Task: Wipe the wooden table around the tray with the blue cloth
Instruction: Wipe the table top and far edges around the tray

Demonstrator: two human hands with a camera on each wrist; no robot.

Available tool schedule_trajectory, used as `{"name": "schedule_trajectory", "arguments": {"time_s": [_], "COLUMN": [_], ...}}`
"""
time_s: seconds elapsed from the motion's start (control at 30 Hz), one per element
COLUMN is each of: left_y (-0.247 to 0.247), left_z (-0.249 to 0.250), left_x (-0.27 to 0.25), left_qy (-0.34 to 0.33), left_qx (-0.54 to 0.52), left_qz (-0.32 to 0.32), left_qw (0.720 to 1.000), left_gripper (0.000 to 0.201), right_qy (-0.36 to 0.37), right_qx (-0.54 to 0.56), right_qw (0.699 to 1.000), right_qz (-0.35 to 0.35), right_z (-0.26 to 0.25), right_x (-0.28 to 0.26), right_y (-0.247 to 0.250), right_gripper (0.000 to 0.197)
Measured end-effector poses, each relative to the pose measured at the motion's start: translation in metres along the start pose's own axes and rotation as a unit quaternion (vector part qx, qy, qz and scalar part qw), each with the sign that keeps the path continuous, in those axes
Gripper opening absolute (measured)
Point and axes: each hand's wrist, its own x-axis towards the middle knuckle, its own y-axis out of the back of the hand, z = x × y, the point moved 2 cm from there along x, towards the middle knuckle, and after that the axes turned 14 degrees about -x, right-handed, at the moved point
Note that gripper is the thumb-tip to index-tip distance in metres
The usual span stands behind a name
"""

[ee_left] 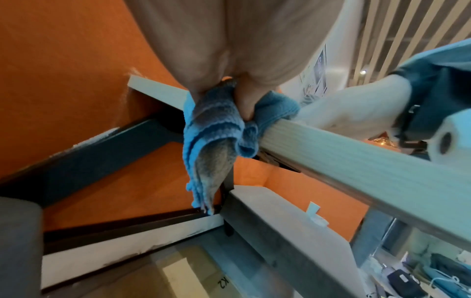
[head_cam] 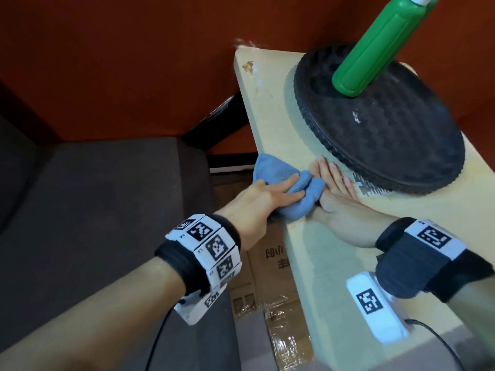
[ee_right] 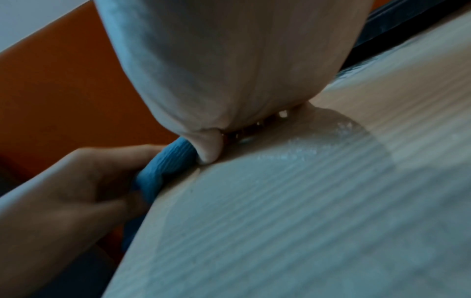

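Cloth [head_cam: 289, 188] bunched in left hand [head_cam: 257, 199] at table [head_cam: 321, 250] edge, centre frame; right hand [head_cam: 337, 194] flat, fingers straight, beside tray [head_cam: 396, 140].

Blue cloth [head_cam: 284, 183]: soft, bunched and folded, draped over the table edge, part hanging below it. Wooden table [head_cam: 316, 263]: pale, grained top. Tray [head_cam: 396, 135]: round, black, textured, set at 2 o'clock of the cloth.
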Motion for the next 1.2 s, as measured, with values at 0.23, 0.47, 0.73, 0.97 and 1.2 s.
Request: {"name": "schedule_trajectory", "arguments": {"time_s": [0.23, 0.47, 0.73, 0.97, 1.2], "left_y": [0.001, -0.042, 0.001, 0.027, 0.084], "left_z": [0.031, 0.061, 0.018, -0.005, -0.040], "left_x": [-0.012, -0.063, -0.019, 0.009, 0.058], "left_qy": [0.052, 0.021, 0.055, 0.061, 0.068], "left_qx": [-0.023, -0.035, -0.072, -0.004, 0.053], "left_qz": [0.018, -0.054, -0.049, -0.017, -0.045], "left_qw": [0.998, 0.998, 0.995, 0.998, 0.995], "left_gripper": [0.075, 0.076, 0.078, 0.082, 0.083], "right_qy": [-0.015, 0.032, 0.029, 0.061, 0.072], "right_qx": [-0.002, 0.018, 0.033, 0.091, 0.068], "right_qw": [1.000, 0.999, 0.999, 0.993, 0.989], "right_qz": [0.006, 0.002, 0.018, 0.047, 0.107], "right_z": [0.002, 0.014, 0.018, 0.023, 0.031], "right_x": [0.003, 0.003, 0.007, 0.007, 0.015], "right_y": [0.002, -0.001, -0.003, -0.002, -0.018], "right_gripper": [0.072, 0.072, 0.077, 0.064, 0.070]}}
